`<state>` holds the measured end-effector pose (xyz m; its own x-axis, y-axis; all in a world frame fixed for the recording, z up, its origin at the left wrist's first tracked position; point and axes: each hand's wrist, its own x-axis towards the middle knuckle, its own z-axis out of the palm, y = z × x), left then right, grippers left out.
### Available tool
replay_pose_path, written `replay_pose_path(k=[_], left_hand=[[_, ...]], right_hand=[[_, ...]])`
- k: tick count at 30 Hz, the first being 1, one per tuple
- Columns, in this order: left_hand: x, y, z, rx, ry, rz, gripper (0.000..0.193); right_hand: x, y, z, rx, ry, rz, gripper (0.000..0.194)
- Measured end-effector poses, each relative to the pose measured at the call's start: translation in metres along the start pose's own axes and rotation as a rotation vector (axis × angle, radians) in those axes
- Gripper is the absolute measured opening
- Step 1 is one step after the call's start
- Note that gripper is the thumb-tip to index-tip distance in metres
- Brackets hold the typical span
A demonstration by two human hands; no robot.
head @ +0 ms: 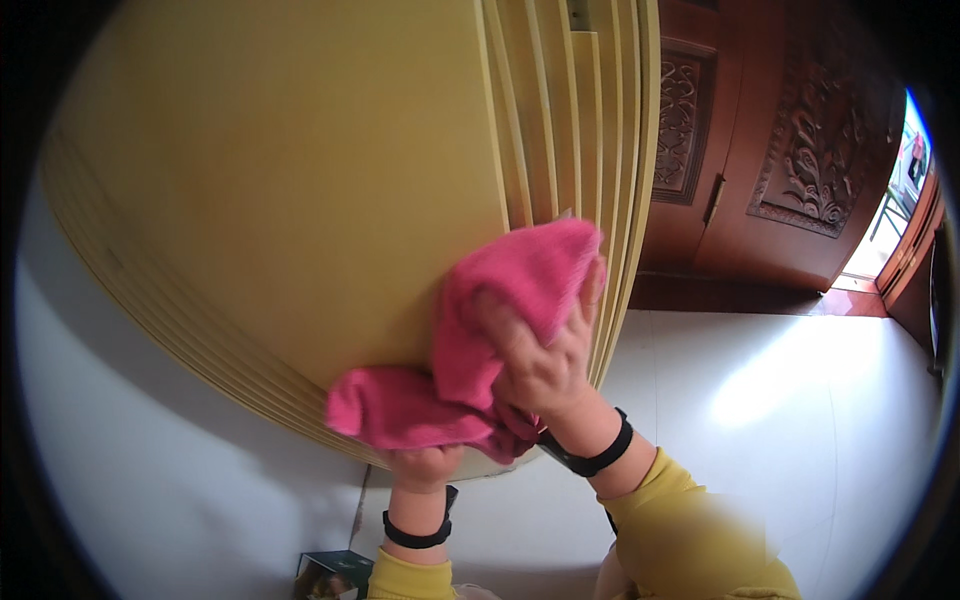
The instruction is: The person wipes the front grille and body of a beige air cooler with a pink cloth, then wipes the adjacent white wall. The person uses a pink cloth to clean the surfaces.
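Note:
A pink cloth (517, 292) lies bunched against a yellow panel (315, 187) with stepped, ridged trim (555, 135) along its right side. My right hand (551, 360) grips the upper part of the cloth and presses it near the ridges, with some fingers hidden in its folds. Lower down, my left hand (426, 466) holds the other end of the same cloth, which covers most of its fingers. Both wrists wear black bands, below yellow sleeves.
Carved dark reddish wooden doors (810, 142) stand at the right, beside a bright opening (892, 202). A pale floor (720, 450) stretches below them. At the bottom left, a dark green printed box (337, 574) sits near the white wall (187, 465).

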<state>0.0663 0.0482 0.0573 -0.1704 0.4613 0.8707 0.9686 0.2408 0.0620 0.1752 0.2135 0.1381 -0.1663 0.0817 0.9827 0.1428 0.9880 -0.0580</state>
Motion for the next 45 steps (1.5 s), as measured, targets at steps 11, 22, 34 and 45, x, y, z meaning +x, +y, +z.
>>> replay_pose_path(k=[11,22,34,45], left_hand=[[0.013,-0.07,-0.036,-0.505,0.491,-0.702,0.054],[0.048,0.014,-0.019,-0.131,0.185,-0.165,0.037],[-0.006,-0.083,-0.014,-0.152,0.456,-0.742,0.06],[-0.004,-0.023,0.012,-0.028,0.272,-0.446,0.047]], right_hand=[[-0.019,0.088,-0.009,0.696,0.374,0.797,0.031],[0.0,-0.016,0.011,-0.051,0.047,0.232,0.06],[-0.006,0.014,0.012,-0.135,0.109,0.193,0.071],[-0.007,0.021,0.016,0.133,0.188,0.379,0.064]])
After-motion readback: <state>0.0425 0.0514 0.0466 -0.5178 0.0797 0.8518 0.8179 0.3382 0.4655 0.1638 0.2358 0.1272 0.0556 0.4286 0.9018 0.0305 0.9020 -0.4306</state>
